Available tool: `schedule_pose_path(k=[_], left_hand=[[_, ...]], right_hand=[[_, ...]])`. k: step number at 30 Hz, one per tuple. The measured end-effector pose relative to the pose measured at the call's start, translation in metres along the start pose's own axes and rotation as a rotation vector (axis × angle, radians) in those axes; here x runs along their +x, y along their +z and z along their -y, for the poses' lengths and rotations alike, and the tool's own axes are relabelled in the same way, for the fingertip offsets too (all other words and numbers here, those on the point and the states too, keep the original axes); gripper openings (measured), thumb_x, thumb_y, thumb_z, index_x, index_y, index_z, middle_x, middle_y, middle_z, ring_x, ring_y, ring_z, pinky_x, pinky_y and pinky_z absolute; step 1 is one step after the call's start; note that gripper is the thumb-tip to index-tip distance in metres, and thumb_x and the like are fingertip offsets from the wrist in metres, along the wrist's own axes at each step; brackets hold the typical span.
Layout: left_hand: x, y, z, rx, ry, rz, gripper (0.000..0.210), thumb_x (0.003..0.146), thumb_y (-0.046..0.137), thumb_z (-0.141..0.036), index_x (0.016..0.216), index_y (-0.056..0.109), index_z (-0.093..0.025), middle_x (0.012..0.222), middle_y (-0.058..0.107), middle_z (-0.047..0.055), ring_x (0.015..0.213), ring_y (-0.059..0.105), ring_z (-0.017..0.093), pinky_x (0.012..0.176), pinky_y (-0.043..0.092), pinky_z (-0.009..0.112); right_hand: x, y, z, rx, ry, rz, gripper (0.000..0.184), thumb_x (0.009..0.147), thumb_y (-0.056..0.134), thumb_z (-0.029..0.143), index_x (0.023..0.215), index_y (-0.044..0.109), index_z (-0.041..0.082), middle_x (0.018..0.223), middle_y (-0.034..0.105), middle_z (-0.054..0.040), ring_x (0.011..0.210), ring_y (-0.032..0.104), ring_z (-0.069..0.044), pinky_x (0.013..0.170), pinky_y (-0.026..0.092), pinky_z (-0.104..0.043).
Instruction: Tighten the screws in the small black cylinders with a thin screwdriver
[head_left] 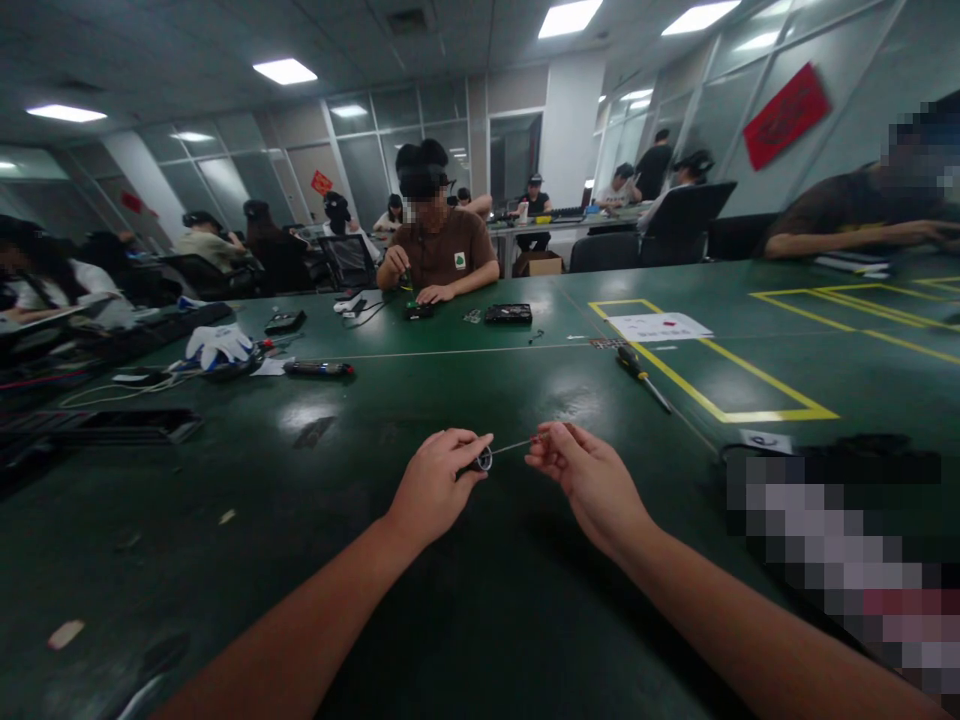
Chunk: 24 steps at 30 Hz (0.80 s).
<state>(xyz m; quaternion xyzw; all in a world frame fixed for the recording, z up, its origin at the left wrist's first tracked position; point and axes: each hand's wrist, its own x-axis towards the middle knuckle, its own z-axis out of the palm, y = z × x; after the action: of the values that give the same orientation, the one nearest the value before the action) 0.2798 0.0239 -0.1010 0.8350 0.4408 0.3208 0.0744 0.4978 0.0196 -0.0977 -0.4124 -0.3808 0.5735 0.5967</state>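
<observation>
Just in front of me over the green table point(480, 620), my left hand point(427, 487) is closed on a small dark round part with a pale ring-shaped rim point(486, 458). My right hand point(589, 480) pinches the right end of a thin, light metal rod point(512, 446), with a bit of red at the fingertips. The rod's left end reaches the round part's rim; whether it goes inside I cannot tell. Much of the round part is covered by my left fingers.
A yellow-black screwdriver point(641, 374) lies beyond my right hand, near yellow tape point(742, 415) and a paper sheet point(660, 327). Farther left are a dark pen-shaped tool point(319, 369) and white gloves point(219, 345). Across the table, a person point(442, 245) handles small parts near a black device point(508, 313).
</observation>
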Motion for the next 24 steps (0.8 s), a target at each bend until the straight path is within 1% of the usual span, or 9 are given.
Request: schedule_pose_path(k=[1,3,5,6,7,10,13,21,24], left_hand=[[0.000,0.000,0.000,-0.004,0.011,0.002,0.052,0.088,0.069,-0.009,0.136,0.062,-0.026,0.120,0.068,0.005,0.111,0.063,0.022,0.100,0.053,0.042],[0.001,0.001,0.001,-0.009,0.018,-0.011,0.051,0.088,0.068,-0.009,0.136,0.062,-0.025,0.121,0.068,0.005,0.112,0.062,0.021,0.101,0.052,0.041],[0.002,0.002,0.004,-0.003,0.003,-0.033,0.050,0.088,0.068,-0.008,0.135,0.063,-0.025,0.121,0.068,0.005,0.112,0.062,0.021,0.101,0.052,0.042],[0.002,0.002,0.005,0.000,-0.012,-0.040,0.050,0.088,0.068,-0.008,0.135,0.064,-0.025,0.121,0.068,0.005,0.111,0.062,0.021,0.101,0.052,0.042],[0.003,0.002,0.006,0.002,-0.026,-0.041,0.050,0.088,0.068,-0.008,0.135,0.064,-0.026,0.121,0.068,0.005,0.111,0.062,0.022,0.101,0.052,0.043],[0.002,0.001,0.007,0.001,-0.046,-0.033,0.051,0.088,0.069,-0.009,0.135,0.064,-0.027,0.122,0.068,0.005,0.112,0.062,0.022,0.100,0.052,0.043],[0.001,0.000,0.005,0.007,-0.040,-0.032,0.051,0.088,0.069,-0.011,0.136,0.063,-0.027,0.122,0.068,0.005,0.112,0.061,0.023,0.100,0.052,0.044],[0.001,-0.001,0.003,0.040,-0.031,-0.012,0.051,0.088,0.070,-0.012,0.137,0.062,-0.025,0.122,0.068,0.005,0.112,0.060,0.023,0.101,0.051,0.044],[0.001,-0.001,0.004,0.041,-0.025,-0.014,0.051,0.089,0.070,-0.012,0.137,0.062,-0.025,0.122,0.068,0.005,0.113,0.060,0.023,0.103,0.050,0.046]], right_hand=[[0.002,-0.001,0.000,0.026,0.031,0.002,0.027,0.084,0.078,0.045,0.091,0.074,0.019,0.084,0.070,-0.0042,0.079,0.066,-0.018,0.083,0.057,-0.036],[0.006,-0.004,0.002,0.096,0.143,0.010,0.021,0.089,0.073,0.039,0.085,0.073,0.019,0.077,0.067,-0.0034,0.071,0.064,-0.016,0.082,0.058,-0.037],[0.011,-0.006,0.004,0.177,0.284,0.010,0.025,0.095,0.065,0.036,0.076,0.070,0.019,0.066,0.061,-0.0017,0.060,0.058,-0.015,0.084,0.059,-0.040],[0.012,-0.007,0.004,0.203,0.301,-0.007,0.027,0.096,0.063,0.035,0.074,0.069,0.020,0.064,0.058,-0.0009,0.058,0.056,-0.015,0.085,0.059,-0.041],[0.013,-0.008,0.005,0.211,0.286,-0.012,0.027,0.096,0.062,0.034,0.074,0.069,0.020,0.064,0.058,-0.0008,0.058,0.055,-0.015,0.086,0.059,-0.041],[0.013,-0.007,0.004,0.166,0.144,0.002,0.018,0.090,0.071,0.035,0.081,0.070,0.020,0.074,0.065,-0.0020,0.068,0.061,-0.016,0.087,0.058,-0.039],[0.009,-0.005,0.002,0.111,0.057,0.030,0.020,0.085,0.077,0.040,0.085,0.071,0.021,0.080,0.067,-0.0028,0.075,0.065,-0.017,0.085,0.057,-0.038],[0.002,0.000,0.005,0.073,0.011,0.038,0.027,0.081,0.080,0.045,0.090,0.072,0.021,0.081,0.069,-0.0021,0.078,0.065,-0.017,0.083,0.056,-0.035],[0.002,-0.001,0.004,0.058,0.002,0.014,0.028,0.081,0.080,0.046,0.090,0.073,0.021,0.081,0.068,-0.0020,0.078,0.064,-0.017,0.082,0.056,-0.035]])
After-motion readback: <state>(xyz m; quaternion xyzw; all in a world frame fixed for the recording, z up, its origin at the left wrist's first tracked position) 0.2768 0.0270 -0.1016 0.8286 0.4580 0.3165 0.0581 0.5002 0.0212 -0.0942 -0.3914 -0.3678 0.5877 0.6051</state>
